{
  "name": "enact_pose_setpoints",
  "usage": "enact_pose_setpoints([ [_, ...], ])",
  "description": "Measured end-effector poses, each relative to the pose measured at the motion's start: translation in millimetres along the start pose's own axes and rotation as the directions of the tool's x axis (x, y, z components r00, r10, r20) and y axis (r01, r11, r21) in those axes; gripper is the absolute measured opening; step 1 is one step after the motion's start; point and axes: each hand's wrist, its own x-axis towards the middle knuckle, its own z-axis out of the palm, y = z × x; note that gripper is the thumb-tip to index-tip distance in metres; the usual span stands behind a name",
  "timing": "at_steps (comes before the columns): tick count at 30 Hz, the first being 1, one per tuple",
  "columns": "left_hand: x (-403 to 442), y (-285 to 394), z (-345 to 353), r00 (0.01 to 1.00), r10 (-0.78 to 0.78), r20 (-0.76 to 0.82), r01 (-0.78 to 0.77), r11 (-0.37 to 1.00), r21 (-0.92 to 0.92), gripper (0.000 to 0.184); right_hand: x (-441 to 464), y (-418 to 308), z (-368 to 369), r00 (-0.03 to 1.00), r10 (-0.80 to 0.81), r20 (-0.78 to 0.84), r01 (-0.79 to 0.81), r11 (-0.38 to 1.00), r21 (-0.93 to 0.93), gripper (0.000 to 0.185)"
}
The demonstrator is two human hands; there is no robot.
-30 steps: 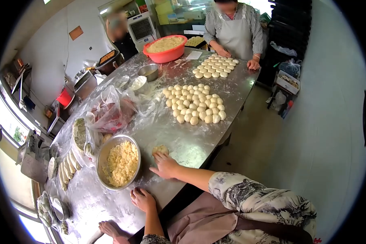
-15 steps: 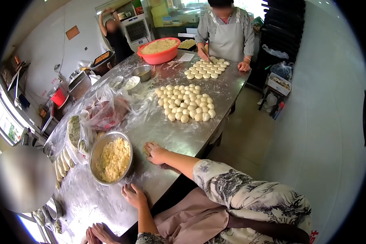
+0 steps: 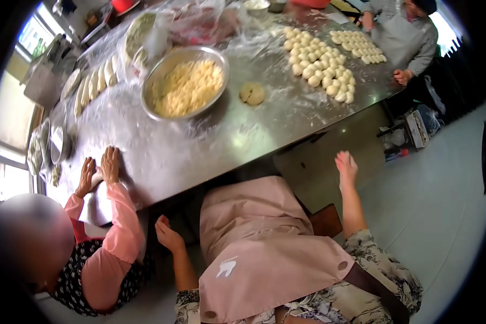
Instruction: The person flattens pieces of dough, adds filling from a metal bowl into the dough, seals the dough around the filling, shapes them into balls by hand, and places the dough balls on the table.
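Note:
Both of my hands hang off the metal table [image 3: 200, 154], apart from it, on either side of my pink apron [image 3: 264, 216]. My left hand [image 3: 168, 234] is held near the co-worker's sleeve, its fingers loosely bent and holding nothing that shows. Out to the right, my right hand [image 3: 347, 168] is raised over the floor with fingers stretched and nothing visible in it. A flat round piece of dough [image 3: 252, 94], with a dark crack on its left part, lies on the table. Beside it stands a steel bowl [image 3: 225, 73] of yellow crumbly filling [image 3: 189, 86].
At left a co-worker's hands [image 3: 109, 164] press a dough strip. Several dough strips [image 3: 94, 83] lie farther back. Many dough balls [image 3: 321, 65] and flattened rounds [image 3: 359, 46] sit toward another person [image 3: 405, 32]. A brown stool [image 3: 326, 220] is beside my apron.
My right hand has left the dough, which now shows uncovered. My left hand has come back off the table edge. The view has turned, bringing the co-worker at left into sight.

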Motion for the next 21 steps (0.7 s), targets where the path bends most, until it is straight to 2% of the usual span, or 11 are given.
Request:
enact_pose_setpoints([
  [2,-15.7,-76.6,-25.7,0.969,-0.247,0.003,0.246,0.966,0.082,0.034,-4.9,46.3,-60.2,0.974,0.227,0.02,-0.196,0.878,-0.437,0.066],
  [4,-38.3,-206.5,-54.9,0.958,-0.193,0.212,-0.018,0.696,0.718,0.037,-29.0,83.3,-86.7,0.942,0.33,-0.062,-0.247,0.557,-0.793,0.078],
  [6,-51.5,-220.2,-55.1,0.839,-0.437,0.323,-0.066,0.507,0.859,0.035,-53.3,120.2,-95.5,0.937,0.327,-0.118,-0.245,0.381,-0.891,0.092],
  [9,-61.3,-214.6,-51.2,0.805,-0.505,0.312,-0.019,0.503,0.864,0.032,-64.1,141.3,-93.7,0.94,0.32,-0.116,-0.188,0.201,-0.961,0.088],
  [11,-43.3,-194.6,-49.5,0.871,-0.384,0.307,-0.05,0.553,0.832,0.029,-60.5,142.3,-87.5,0.947,0.302,-0.108,-0.163,0.163,-0.973,0.085],
  [14,36.7,-123.9,-41.1,0.945,-0.059,0.32,-0.219,0.614,0.759,0.027,-33.6,144.3,-87.3,0.829,0.553,-0.077,-0.1,0.012,-0.995,0.081],
  [15,68.2,-96.9,-37.5,0.941,0.062,0.332,-0.299,0.608,0.736,0.026,-25.9,171.9,-108.5,0.833,0.546,0.089,0.081,0.038,-0.996,0.066],
  [16,102.1,-68.4,-31.5,0.921,0.172,0.349,-0.381,0.582,0.718,0.025,-18.8,159.2,-95.1,0.665,0.649,0.371,0.538,-0.072,-0.84,0.051],
  [17,136.8,-42.0,-23.4,0.888,0.268,0.373,-0.459,0.543,0.703,0.024,-25.0,142.6,-89.6,0.674,0.714,0.191,0.287,-0.014,-0.958,0.042],
  [18,172.0,-17.6,-14.5,0.847,0.343,0.406,-0.53,0.492,0.691,0.024,-13.2,182.4,-117.1,0.519,0.81,0.274,0.622,-0.138,-0.77,0.044],
  [21,235.8,29.0,-0.1,0.767,0.413,0.49,-0.637,0.408,0.654,0.022,-3.4,153.2,-73.0,0.63,0.776,0.046,0.271,-0.164,-0.948,0.044],
])
